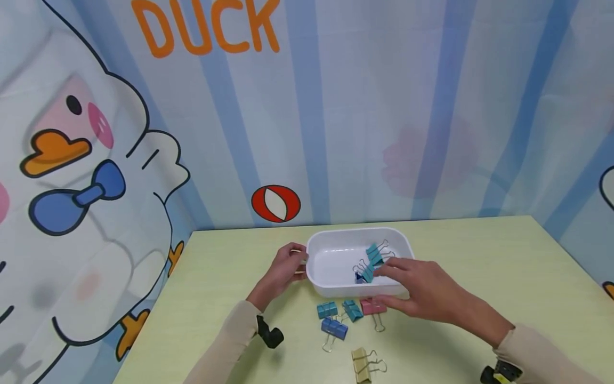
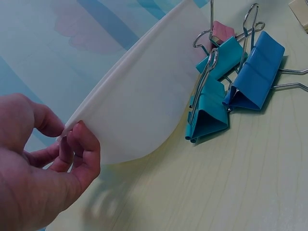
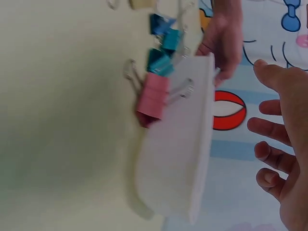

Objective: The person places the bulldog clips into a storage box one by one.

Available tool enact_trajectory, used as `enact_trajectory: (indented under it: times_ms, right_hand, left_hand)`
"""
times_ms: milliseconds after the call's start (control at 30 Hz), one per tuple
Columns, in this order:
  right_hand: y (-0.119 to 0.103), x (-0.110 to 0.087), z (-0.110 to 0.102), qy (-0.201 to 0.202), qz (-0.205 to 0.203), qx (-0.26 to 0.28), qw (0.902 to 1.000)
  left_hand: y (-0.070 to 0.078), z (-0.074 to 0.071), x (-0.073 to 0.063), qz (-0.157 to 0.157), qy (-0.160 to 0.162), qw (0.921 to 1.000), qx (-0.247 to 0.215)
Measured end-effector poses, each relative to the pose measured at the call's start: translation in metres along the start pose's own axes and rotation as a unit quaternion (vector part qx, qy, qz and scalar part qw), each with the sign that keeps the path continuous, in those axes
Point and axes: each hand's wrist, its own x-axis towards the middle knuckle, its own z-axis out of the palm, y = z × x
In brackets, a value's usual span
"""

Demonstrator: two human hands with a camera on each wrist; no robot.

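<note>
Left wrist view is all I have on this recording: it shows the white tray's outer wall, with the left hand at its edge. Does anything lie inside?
Observer: Yes, the head view shows two teal clips inside the white tray, toward the right.
Operator: I can't see the right hand. Is it holding something?
Observer: No; in the right wrist view the right hand has its fingers apart, with nothing between them.
Operator: And the pale block cut off at my top right corner?
Observer: The head view shows more of it: a yellow clip with wire handles, lying on the table.
</note>
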Motion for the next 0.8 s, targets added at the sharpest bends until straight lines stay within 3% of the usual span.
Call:
enact_trajectory:
  times_ms: [167, 400, 800]
  right_hand:
    - [-0.005, -0.021, 0.017, -0.026, 0.039, 0.021, 0.9987]
    - [-0.001, -0.031, 0.037, -0.097, 0.120, 0.037, 0.9873]
    - [0.004, -0.032, 0.063, -0.081, 0.077, -0.014, 0.9936]
  left_hand:
    - [0.000, 0.001, 0.001, 0.000, 0.001, 1.0000, 0.003]
    - [0.000, 0.001, 0.002, -0.006, 0.009, 0.9999, 0.008]
    - [0.000, 0.001, 0.000, -0.006, 0.006, 1.0000, 0.001]
